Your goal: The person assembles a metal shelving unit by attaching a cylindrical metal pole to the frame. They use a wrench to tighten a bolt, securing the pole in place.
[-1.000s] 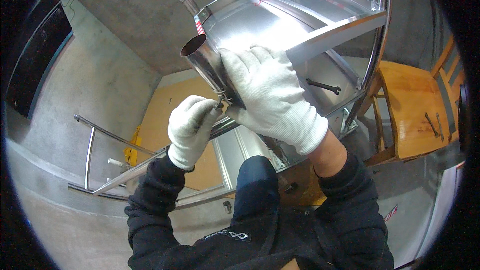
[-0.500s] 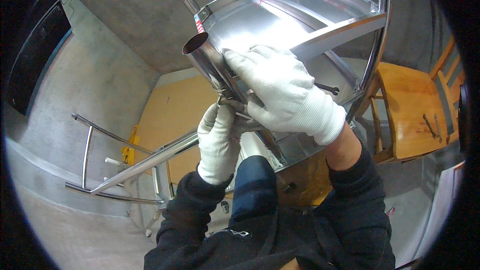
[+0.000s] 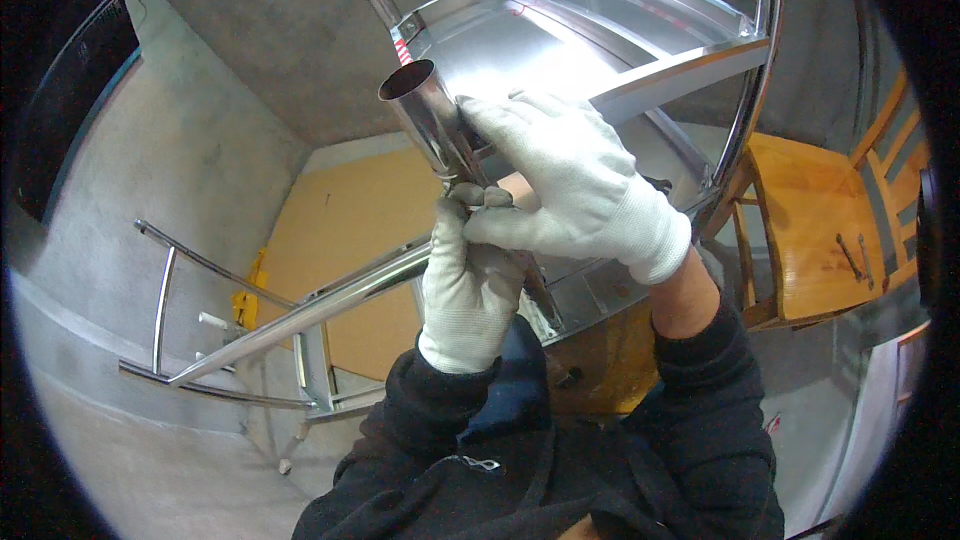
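Observation:
A shiny round metal tube (image 3: 432, 130) with an open end tilts up in front of me, part of a metal frame (image 3: 690, 65) with a silver panel. Both my hands wear white knitted gloves. My left hand (image 3: 468, 290) is below the tube's open end, its fingertips pinched together against the tube where a thin band or wire circles it; what they hold is hidden. My right hand (image 3: 570, 180) closes against the tube's right side, fingers along it. Its thumb side meets the left fingertips. Behind the right wrist a dark tool end (image 3: 658, 183) shows.
Another tubular metal frame (image 3: 300, 320) leans out at the left. Behind it stands a tan board (image 3: 350, 230) by the wall, with a yellow object (image 3: 248, 300) at its edge. On the right, a wooden chair (image 3: 800, 170) carries two small wrenches (image 3: 855, 260).
My left hand has moved right and turned, its fingertips now higher against the tube. The tube's open end has shifted slightly right. My right hand stays nearly in place, its thumb side lower.

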A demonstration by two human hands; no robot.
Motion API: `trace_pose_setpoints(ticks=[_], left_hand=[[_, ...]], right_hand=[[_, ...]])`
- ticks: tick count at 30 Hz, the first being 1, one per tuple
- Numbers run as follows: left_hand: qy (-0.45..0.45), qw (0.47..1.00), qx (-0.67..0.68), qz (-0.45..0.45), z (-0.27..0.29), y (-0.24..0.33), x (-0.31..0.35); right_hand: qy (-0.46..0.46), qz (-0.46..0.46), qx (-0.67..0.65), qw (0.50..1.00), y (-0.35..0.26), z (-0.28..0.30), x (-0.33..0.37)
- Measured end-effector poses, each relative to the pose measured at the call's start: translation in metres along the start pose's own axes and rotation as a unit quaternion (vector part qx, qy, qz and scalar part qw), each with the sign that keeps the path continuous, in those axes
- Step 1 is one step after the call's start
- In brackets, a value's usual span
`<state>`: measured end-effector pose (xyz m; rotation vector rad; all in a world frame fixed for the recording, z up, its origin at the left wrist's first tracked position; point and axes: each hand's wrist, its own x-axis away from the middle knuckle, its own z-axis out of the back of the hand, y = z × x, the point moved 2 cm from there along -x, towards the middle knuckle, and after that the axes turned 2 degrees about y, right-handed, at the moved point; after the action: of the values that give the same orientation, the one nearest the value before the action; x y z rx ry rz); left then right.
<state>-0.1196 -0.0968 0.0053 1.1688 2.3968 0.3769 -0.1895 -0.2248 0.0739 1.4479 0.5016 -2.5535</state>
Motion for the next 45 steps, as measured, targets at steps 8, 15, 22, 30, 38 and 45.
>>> trace_pose_setpoints(ticks=[8, 15, 22, 30, 38, 45], left_hand=[[-0.006, 0.997, -0.070, -0.023, 0.009, 0.008, -0.002], [0.082, 0.956, -0.276, -0.049, 0.018, 0.026, -0.001], [-0.039, 0.452, -0.771, -0.447, -0.001, 0.052, 0.003], [-0.153, 0.252, -0.846, -0.445, -0.036, 0.067, -0.009], [-0.128, 0.313, -0.848, -0.408, -0.038, 0.063, -0.010], [0.055, 0.653, -0.687, -0.314, -0.008, 0.055, -0.008]], right_hand=[[0.011, 0.014, 0.036, 0.999, -0.003, -0.003, -0.005], [0.096, 0.026, 0.047, 0.994, -0.007, -0.014, -0.001], [0.098, 0.012, 0.029, 0.995, -0.009, -0.018, -0.005], [0.029, 0.022, 0.028, 0.999, -0.008, -0.002, -0.003], [0.029, 0.016, 0.022, 0.999, -0.005, -0.003, 0.001], [0.009, -0.024, 0.008, 1.000, -0.011, -0.003, -0.003]])
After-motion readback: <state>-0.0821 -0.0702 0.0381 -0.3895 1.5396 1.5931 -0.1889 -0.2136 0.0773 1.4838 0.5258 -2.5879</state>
